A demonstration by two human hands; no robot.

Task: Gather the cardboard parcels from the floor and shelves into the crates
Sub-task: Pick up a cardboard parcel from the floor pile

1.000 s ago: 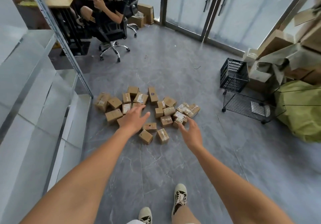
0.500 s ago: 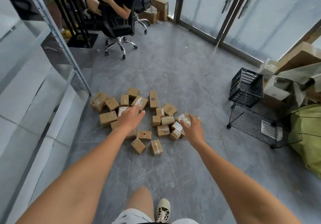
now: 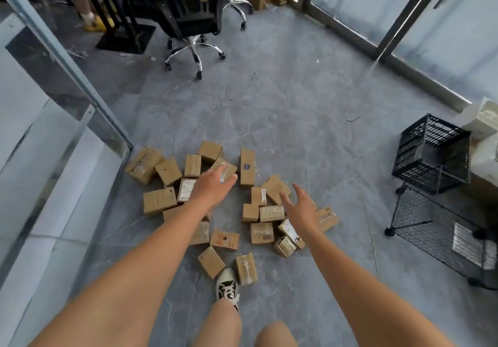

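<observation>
The grey tiled floor [image 3: 283, 99] fills the room, with glass doors at the far side and a metal shelf frame [image 3: 67, 64] at the left of the parcel pile. Behind the pile a person sits on a black office chair [image 3: 188, 15]. To the right of the pile, well apart from it, a black plastic crate [image 3: 431, 155] stands on a wire crate [image 3: 442, 236]; both look without parcels, so I judge the gathering is only at its start.

The cardboard parcels [image 3: 159, 200] lie scattered on the floor in one loose pile, many touching each other. A shoe [image 3: 227, 286] stands just beside the nearest parcels.

The left hand [image 3: 213, 185] is over the far part of the pile, fingers straight and wide, holding nothing. The right hand [image 3: 299, 206] is over the right part of the pile, fingers spread wide, also holding nothing.

The risk I see: the parcels are small and lie close, so one grasp of several may let some slip. The foot may also step on a near parcel, and the crates are far from the pile for carrying.
</observation>
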